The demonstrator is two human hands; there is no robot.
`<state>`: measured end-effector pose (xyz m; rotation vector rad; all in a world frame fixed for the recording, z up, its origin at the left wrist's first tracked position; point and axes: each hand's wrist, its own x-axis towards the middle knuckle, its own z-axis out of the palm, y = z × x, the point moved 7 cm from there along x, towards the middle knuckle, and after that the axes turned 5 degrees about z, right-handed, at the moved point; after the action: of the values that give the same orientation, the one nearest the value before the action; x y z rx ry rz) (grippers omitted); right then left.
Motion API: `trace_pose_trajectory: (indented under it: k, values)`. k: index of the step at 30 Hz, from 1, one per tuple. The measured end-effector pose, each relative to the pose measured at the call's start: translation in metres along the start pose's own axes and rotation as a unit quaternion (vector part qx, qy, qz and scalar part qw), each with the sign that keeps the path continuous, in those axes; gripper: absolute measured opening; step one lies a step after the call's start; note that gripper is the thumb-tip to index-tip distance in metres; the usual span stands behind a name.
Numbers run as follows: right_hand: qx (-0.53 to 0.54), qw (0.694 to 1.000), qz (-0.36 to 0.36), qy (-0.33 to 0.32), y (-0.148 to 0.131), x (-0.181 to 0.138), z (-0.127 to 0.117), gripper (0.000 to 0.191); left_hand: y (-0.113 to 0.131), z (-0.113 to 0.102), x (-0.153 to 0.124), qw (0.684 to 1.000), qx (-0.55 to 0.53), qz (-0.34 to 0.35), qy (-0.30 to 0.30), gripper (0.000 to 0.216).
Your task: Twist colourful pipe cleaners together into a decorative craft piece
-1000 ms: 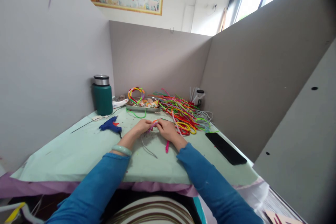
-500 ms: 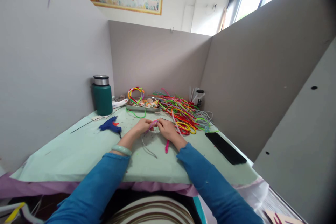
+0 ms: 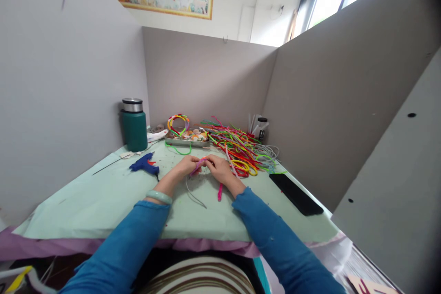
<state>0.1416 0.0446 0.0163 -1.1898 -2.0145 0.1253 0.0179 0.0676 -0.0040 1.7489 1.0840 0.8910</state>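
My left hand [image 3: 189, 166] and my right hand [image 3: 217, 168] meet over the middle of the table, fingers pinched on a pink and purple pipe cleaner [image 3: 199, 164]. Both hands are closed, and the fingers hide much of it. A thin grey cord [image 3: 193, 196] hangs in a curve below my left hand, its free end near the tabletop. Under my right wrist a bright pink fuzzy end [image 3: 219, 192] pokes out; whether it joins the held piece I cannot tell.
Left of my hands lies a blue glue gun [image 3: 144, 163], with a green bottle [image 3: 134, 125] behind it. A metal tray [image 3: 188, 143] of small pieces and a heap of coloured pipe cleaners [image 3: 237, 144] are at the back. A black phone-like slab [image 3: 296, 194] lies right. Grey partitions [image 3: 210, 69] enclose the table.
My fingers have shifted very slightly on the pipe cleaner, and more purple shows by my left fingers. The pink end under my right wrist has moved slightly. Everything else stays put.
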Motion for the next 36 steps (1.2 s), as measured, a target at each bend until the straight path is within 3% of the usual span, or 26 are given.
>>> trace_pose_trajectory:
  k: [9,15,21,36]
  values:
    - [0.010,0.999,0.033,0.009,0.006,0.001,0.000,0.029,-0.002,0.001,0.003,1.000,0.004,0.004,-0.007,0.052]
    - [0.088,0.993,0.073,0.014,0.013,0.003,0.000,0.036,0.001,0.002,0.001,0.999,-0.039,0.001,-0.016,0.052]
    - [0.070,0.995,0.067,0.016,0.009,0.002,-0.002,0.035,0.003,0.002,0.003,0.998,-0.036,0.042,-0.021,0.047]
    - [0.121,0.987,0.104,0.023,0.016,0.003,-0.003,0.032,0.009,0.004,0.000,0.998,-0.029,0.053,-0.030,0.050]
